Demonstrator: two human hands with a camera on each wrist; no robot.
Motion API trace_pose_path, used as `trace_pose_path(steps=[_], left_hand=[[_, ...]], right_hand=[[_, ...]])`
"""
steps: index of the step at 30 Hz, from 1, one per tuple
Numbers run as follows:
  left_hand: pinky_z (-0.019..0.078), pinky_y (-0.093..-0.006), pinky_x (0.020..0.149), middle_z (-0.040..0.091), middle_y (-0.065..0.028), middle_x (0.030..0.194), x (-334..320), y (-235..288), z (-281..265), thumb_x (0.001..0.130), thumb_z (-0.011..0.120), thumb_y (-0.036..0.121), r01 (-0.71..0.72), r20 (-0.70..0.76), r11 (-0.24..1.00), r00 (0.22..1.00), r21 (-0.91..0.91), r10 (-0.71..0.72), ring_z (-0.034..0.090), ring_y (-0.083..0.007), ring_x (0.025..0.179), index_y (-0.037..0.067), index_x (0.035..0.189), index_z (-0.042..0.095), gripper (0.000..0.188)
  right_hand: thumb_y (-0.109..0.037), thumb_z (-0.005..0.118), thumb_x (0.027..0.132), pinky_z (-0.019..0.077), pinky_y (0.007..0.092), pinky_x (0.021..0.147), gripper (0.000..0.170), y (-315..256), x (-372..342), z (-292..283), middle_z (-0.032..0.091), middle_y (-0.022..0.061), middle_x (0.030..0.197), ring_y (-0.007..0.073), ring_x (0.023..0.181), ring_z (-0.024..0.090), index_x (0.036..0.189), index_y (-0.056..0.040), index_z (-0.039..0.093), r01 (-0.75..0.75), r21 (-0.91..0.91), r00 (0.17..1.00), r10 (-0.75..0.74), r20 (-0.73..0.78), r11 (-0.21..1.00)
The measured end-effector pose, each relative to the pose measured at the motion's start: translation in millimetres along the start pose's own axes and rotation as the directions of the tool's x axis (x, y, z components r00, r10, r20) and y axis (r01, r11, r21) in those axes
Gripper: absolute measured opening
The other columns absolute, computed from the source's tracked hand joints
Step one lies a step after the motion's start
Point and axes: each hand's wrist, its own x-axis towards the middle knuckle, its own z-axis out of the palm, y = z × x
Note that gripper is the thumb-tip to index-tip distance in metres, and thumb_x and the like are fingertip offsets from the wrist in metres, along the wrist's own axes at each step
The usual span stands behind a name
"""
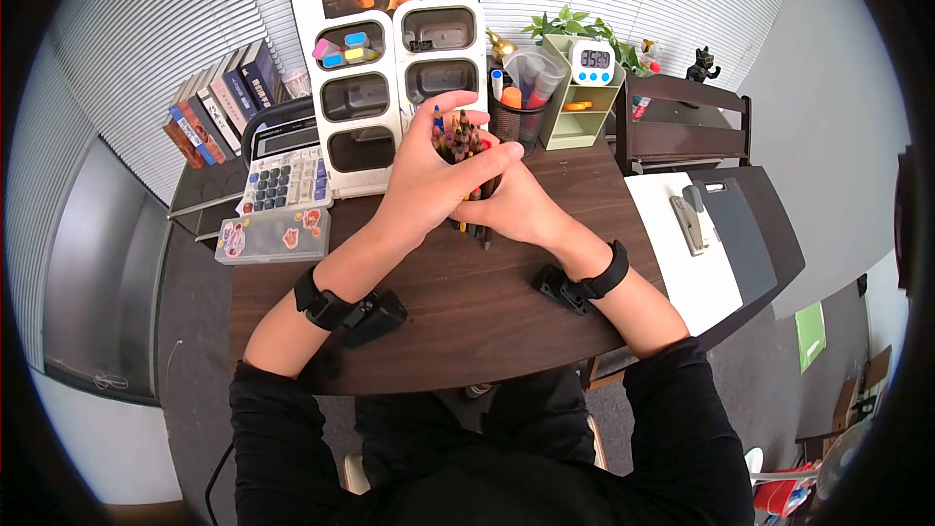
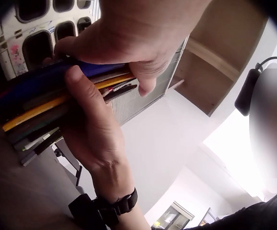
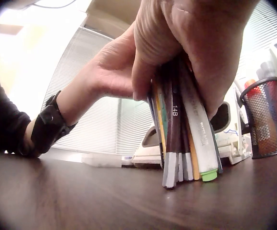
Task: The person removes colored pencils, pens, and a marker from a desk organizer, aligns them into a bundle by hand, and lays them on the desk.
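Above the middle of the desk, my two hands hold one upright bundle of pencils (image 1: 462,139). My left hand (image 1: 429,173) curves round the far left side of it, fingers arched near the top ends. From the other side my right hand (image 1: 523,203) grips the bundle, its thumb (image 2: 83,86) laid along the pencils. In the right wrist view, lower ends line up close to the desk; one dark pencil (image 3: 174,115) reads 14B. Among them is a white stick with a green end (image 3: 198,134). Most of the bundle's middle is hidden by my fingers.
Behind the hands stands a white organizer (image 1: 394,102) with dark compartments. A mesh pen cup (image 1: 516,125) and a green shelf (image 1: 570,117) with a timer (image 1: 592,60) are right of it. At left lie a calculator (image 1: 284,180) and pencil case (image 1: 273,236); a stapler (image 1: 689,224) rests on paper at right.
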Motion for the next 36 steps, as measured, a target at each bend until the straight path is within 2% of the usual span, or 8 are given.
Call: trace_pose_path(steps=[6,11,17,19,22,26,31,36], left_hand=[[0.0445,-0.0307,0.09,0.054,-0.0113,0.117,2.8,-6.2,-3.5,0.074,0.076,0.02,-0.07,0.125,0.993,0.99,0.097,0.058,0.053,-0.0154,0.104,0.001,0.128,0.039,0.068],[0.0431,-0.0307,0.093,0.054,-0.0122,0.119,3.9,-3.4,-3.5,0.078,0.072,0.015,0.062,0.075,0.996,0.996,-0.064,-0.058,0.053,-0.0156,0.107,0.0,0.127,0.041,0.06],[0.0345,-0.0314,0.101,0.049,-0.0118,0.124,1.1,12.1,-0.2,0.088,0.057,0.02,0.031,0.094,0.955,0.996,-0.296,-0.003,0.046,-0.0165,0.116,0.0,0.133,0.036,0.054],[0.0375,-0.0294,0.096,0.05,-0.0095,0.117,1.7,13.9,-0.1,0.086,0.063,0.025,0.014,0.09,0.95,0.996,-0.313,0.015,0.049,-0.0148,0.109,-0.002,0.136,0.029,0.067],[0.0382,-0.0288,0.093,0.05,-0.0101,0.118,2.6,6.1,-1.3,0.086,0.059,0.024,0.045,0.181,0.999,0.983,-0.025,-0.039,0.049,-0.015,0.107,0.0,0.141,0.022,0.071],[0.0317,-0.03,0.101,0.041,-0.013,0.132,3.4,7.1,1.4,0.088,0.055,0.022,0.152,0.18,0.984,0.975,-0.094,-0.133,0.042,-0.0176,0.119,-0.001,0.143,0.019,0.069],[0.0189,-0.0323,0.11,0.021,-0.0246,0.146,10.0,-1.6,-9.9,0.089,0.045,0.048,0.126,0.035,0.937,0.989,0.325,-0.145,0.024,-0.0282,0.136,-0.009,0.142,0.009,0.086],[0.0305,-0.037,0.103,0.04,-0.0318,0.131,11.2,-11.0,-7.5,0.088,0.036,0.057,0.095,-0.105,0.873,0.993,0.479,-0.05,0.039,-0.0395,0.125,-0.013,0.136,0.023,0.086]], right_hand=[[-0.004,0.071,0.069,0.0476,0.0279,0.079,0.054,7.6,1.0,-0.2,0.059,0.0053,0.1,0.0124,0.093,0.056,0.117,-0.003,0.047,0.008,0.058,1.0,-0.008,-0.009,0.998],[-0.003,0.071,0.068,0.0478,0.0272,0.076,0.051,5.0,0.1,0.4,0.059,0.0041,0.094,0.011,0.087,0.057,0.112,-0.002,0.048,-0.024,0.029,1.0,0.024,-0.004,0.999],[-0.003,0.072,0.068,0.0481,0.0277,0.074,0.036,-4.6,-0.9,2.2,0.06,0.0033,0.089,0.0103,0.082,0.058,0.099,-0.0026,0.054,-0.008,0.203,0.992,0.033,-0.12,0.979],[-0.002,0.071,0.07,0.0481,0.0281,0.074,0.034,-3.9,0.1,-0.1,0.06,0.0033,0.091,0.0107,0.083,0.058,0.1,-0.0028,0.056,-0.148,0.449,0.978,0.197,-0.065,0.881],[-0.006,0.066,0.076,0.0483,0.0284,0.075,0.029,-7.1,-1.8,-1.6,0.061,0.0038,0.092,0.0116,0.085,0.06,0.104,-0.0041,0.056,-0.176,0.566,0.972,0.235,-0.032,0.805],[-0.015,0.061,0.084,0.051,0.0319,0.078,0.026,-7.2,0.0,-4.0,0.062,0.0056,0.096,0.0146,0.087,0.062,0.107,-0.0047,0.056,-0.324,0.647,0.924,0.379,0.059,0.69],[-0.024,0.061,0.085,0.053,0.0357,0.079,0.032,-9.2,2.0,-4.3,0.063,0.0077,0.1,0.0185,0.086,0.063,0.11,-0.0041,0.056,-0.487,0.733,0.831,0.511,0.221,0.475],[-0.028,0.063,0.084,0.047,0.0439,0.088,0.035,-17.1,-3.2,7.6,0.062,0.009,0.104,0.0231,0.096,0.061,0.111,-0.0061,0.055,-0.489,0.797,0.791,0.564,0.235,0.354]])
